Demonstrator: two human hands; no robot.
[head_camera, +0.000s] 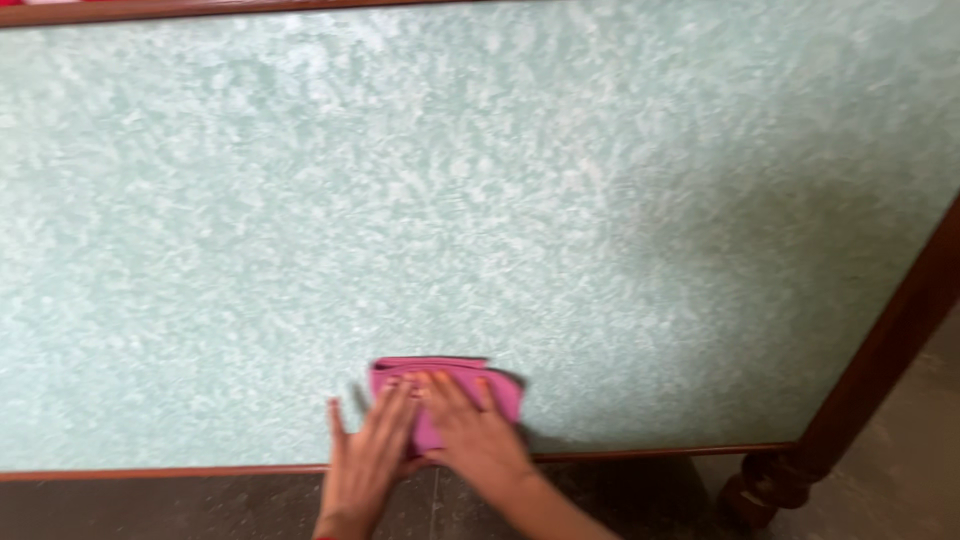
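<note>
Near the front edge of the mottled green tabletop (480, 200), left hand (368, 455) and right hand (478, 435) spread flat, side by side, pressing on a folded pink cloth (505, 392).

One head-worn camera looks steeply down, close over the pale-green tabletop (500, 200).

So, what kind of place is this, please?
Probably a room in a home. A large table has a mottled pale green top, a dark wooden frame and a turned wooden leg. Both hands, left and right, press a folded pink cloth on it.
</note>
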